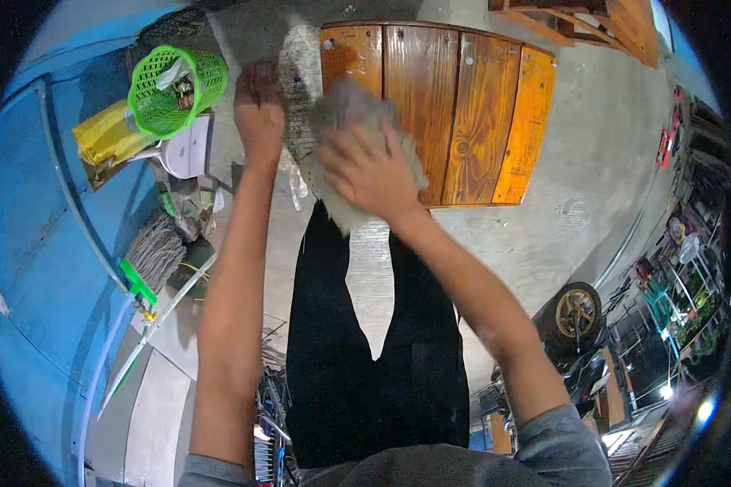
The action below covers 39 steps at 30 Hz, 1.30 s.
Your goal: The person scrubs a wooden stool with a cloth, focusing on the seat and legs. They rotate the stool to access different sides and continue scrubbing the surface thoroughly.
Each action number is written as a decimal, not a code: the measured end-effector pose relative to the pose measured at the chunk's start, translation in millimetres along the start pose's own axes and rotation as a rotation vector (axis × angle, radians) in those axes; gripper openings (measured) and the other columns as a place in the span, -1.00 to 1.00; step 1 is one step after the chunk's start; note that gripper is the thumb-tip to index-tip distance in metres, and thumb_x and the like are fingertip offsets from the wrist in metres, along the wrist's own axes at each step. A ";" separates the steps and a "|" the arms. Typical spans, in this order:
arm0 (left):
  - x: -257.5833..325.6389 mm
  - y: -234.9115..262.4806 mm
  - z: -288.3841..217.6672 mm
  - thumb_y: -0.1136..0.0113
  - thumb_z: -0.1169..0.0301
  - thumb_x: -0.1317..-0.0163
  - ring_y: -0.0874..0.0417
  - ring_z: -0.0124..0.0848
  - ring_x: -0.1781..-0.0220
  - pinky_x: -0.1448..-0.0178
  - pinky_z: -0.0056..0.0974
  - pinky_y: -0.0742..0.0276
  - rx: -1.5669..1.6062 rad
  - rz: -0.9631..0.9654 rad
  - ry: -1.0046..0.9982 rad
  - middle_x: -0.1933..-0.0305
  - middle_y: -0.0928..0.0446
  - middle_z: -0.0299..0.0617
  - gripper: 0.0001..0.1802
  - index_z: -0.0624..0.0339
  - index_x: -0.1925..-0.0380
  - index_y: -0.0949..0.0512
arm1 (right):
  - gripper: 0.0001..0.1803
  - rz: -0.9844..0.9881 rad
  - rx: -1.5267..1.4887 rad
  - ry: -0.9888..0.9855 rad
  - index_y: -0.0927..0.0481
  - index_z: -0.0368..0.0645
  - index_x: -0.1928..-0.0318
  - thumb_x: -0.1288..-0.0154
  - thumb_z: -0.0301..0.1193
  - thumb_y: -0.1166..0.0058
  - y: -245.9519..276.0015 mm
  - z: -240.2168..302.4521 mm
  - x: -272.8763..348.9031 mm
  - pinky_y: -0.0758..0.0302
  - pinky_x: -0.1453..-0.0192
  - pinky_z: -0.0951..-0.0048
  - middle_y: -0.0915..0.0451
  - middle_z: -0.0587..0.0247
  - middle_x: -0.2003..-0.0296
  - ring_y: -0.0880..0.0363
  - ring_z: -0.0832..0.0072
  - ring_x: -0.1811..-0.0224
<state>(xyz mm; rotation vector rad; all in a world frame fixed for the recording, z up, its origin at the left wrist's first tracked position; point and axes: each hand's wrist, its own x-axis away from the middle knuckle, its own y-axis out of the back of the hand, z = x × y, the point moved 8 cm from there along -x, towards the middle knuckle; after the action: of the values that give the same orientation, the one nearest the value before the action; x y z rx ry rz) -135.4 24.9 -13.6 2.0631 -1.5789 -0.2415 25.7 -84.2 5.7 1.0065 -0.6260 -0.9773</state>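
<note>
A greyish cloth point(410, 166) lies bunched over the left end of a varnished wooden tabletop point(418, 101) made of several orange-brown planks. My right hand point(365, 166) presses on the cloth, its fingers over the folds. Part of the cloth is smeared by motion, and the planks under it are hidden. To the left of the tabletop, apart from it, is my left hand point(260, 105). Its fingers are dark and blurred, so their pose does not show.
A green plastic basket point(211, 73) with small items stands at the left, beside a yellow bag point(110, 138). Below are a grey mop head point(152, 253) and a green-ended pole point(150, 333). A wooden frame point(629, 28) stands far right; a wheel point(577, 315) sits lower right.
</note>
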 end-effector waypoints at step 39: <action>34.3 -77.0 -27.9 0.08 0.34 -0.44 -0.59 0.16 0.51 0.44 0.10 -0.51 -0.728 -0.253 -0.477 0.46 -0.55 0.34 -0.61 0.56 0.29 -0.55 | -0.40 0.059 -0.011 -0.383 -0.38 0.10 -0.33 -0.30 -0.11 -0.10 6.2 -22.3 109.7 0.12 -0.46 -0.32 -0.13 0.13 -0.47 -0.04 0.08 -0.52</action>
<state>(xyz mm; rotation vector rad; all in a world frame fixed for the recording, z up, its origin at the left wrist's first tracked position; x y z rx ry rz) -47.8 14.9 -23.1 1.6606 -1.1883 -1.2728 95.4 -172.0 2.3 0.7911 -0.9602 -1.1301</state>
